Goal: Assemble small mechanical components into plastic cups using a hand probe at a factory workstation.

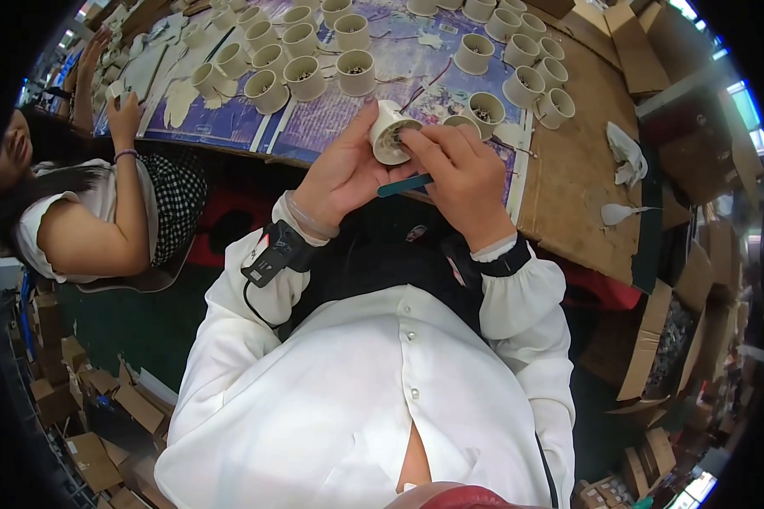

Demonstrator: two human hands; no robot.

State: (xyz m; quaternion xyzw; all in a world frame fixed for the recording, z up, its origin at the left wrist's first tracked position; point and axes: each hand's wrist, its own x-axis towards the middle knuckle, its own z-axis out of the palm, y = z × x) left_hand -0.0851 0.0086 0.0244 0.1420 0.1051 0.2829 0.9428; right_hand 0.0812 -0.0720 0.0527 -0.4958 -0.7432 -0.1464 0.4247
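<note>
My left hand (341, 170) grips a white cup-shaped part (387, 136), tilted so its open end faces my right hand. A thin dark red wire sticks up beside the part. The fingers of my right hand (465, 174) are bent, with the fingertips at the mouth of the part; what they touch inside is hidden. A flat teal tool (404, 185) pokes out from under the right palm, and its other end cannot be seen. Just beyond my hands stand several similar cream cups (356, 75) with small dark bits inside.
A purple printed sheet (221, 127) covers part of the table, beside brown board (569, 170). On the right lie a crumpled white cloth (626, 157) and a white nozzle-tipped bottle (620, 214). A co-worker (93, 204) sits at the left. An open carton (666, 339) stands at lower right.
</note>
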